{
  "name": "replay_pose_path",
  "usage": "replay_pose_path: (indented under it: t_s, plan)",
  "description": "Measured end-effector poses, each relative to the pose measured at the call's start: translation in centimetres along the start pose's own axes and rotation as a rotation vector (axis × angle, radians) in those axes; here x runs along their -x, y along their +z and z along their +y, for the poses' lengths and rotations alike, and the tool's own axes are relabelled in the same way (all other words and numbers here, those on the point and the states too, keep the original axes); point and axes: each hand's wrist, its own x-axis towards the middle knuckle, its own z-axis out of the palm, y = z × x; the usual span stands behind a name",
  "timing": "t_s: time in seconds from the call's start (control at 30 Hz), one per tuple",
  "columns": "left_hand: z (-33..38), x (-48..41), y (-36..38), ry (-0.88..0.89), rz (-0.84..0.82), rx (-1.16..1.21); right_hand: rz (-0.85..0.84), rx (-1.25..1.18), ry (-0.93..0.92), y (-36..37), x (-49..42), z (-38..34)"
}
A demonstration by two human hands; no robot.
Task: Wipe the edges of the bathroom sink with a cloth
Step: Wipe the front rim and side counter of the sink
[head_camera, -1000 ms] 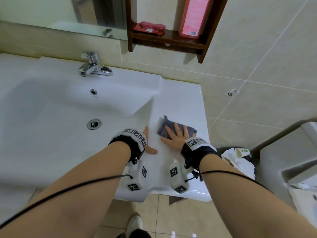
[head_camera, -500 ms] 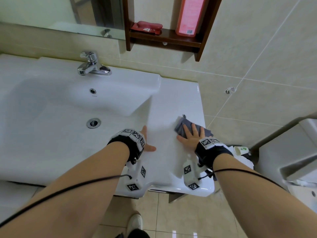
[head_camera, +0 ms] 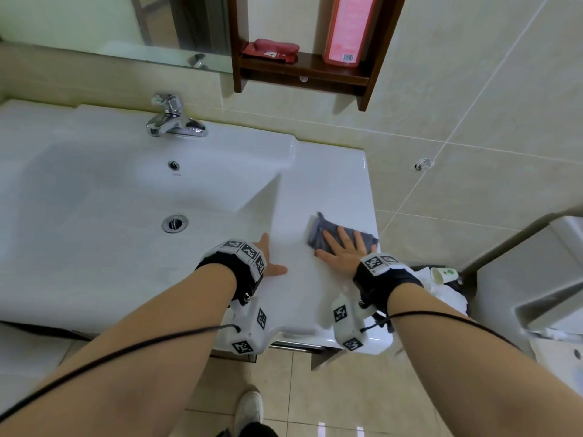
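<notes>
The white sink has a flat ledge to the right of its basin. A grey cloth lies there near the outer edge (the right hand presses flat on it). The left hand rests beside it, and a tap stands at the back.

A wrist band hides most of the left hand. The right hand covers the near half of the cloth. The picture's top edge cuts off the pink bottle.
</notes>
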Motion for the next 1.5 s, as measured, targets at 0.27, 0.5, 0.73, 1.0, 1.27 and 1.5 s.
replay_pose_path:
  t_s: [0.27, 0.5, 0.73, 1.0, 1.27, 1.5]
  plan:
    - [-0.4, 0.4, 0.6, 0.019, 0.0, 0.021, 0.028, 0.044, 0.021, 0.6, 0.1, -2.3]
    - [-0.5, 0.9, 1.3, 0.063, 0.057, 0.071, 0.013, 0.067, -0.167, 2.0, 0.3, -6.5]
    - [-0.9, 1.3, 1.2, 0.02, -0.012, 0.003, 0.017, -0.04, 0.021, 0.9, 0.1, -0.1]
    - [-0.9, 1.7, 1.8, 0.006, 0.011, 0.015, 0.025, 0.026, -0.039, 1.7, 1.2, -3.0]
    - [-0.4, 2.7, 2.2, -0.007, 0.028, 0.026, -0.012, -0.006, -0.155, 2.3, 1.5, -4.2]
    - [-0.7, 3.6, 2.3, -0.015, -0.018, -0.006, 0.021, -0.007, 0.045, 1.4, 1.6, 1.2]
